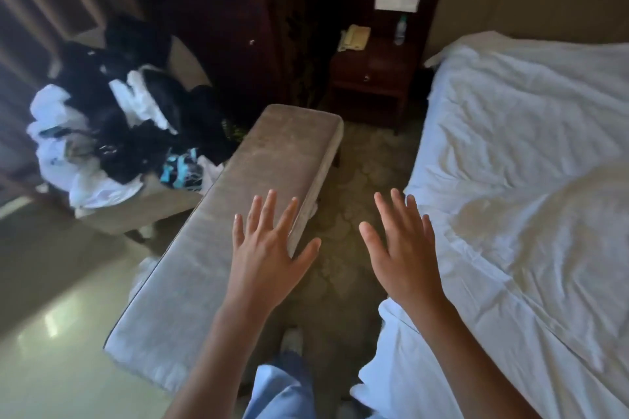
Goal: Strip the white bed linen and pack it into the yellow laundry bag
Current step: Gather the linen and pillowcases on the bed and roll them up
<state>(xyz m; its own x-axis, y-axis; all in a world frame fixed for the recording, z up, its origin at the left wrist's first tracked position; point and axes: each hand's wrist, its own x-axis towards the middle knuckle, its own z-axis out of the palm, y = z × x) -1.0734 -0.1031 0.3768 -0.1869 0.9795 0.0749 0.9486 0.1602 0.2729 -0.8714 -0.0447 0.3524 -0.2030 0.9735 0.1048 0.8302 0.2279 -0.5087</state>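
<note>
The white bed linen [517,153] lies rumpled over the bed on the right, and its near edge hangs down by my right forearm. Both of my hands are held out in front of me, palms down, fingers spread and straight. My left hand [269,248] hovers over the near end of a grey bench. My right hand [401,248] hovers over the carpet strip, just left of the bed's edge. Neither hand holds anything. No yellow laundry bag is in view.
A long grey padded bench [238,214] stands left of the bed, with a narrow strip of patterned carpet [360,160] between them. An armchair [112,119] piled with black and white clothes sits at the left. A dark nightstand [371,78] carries a phone and a bottle.
</note>
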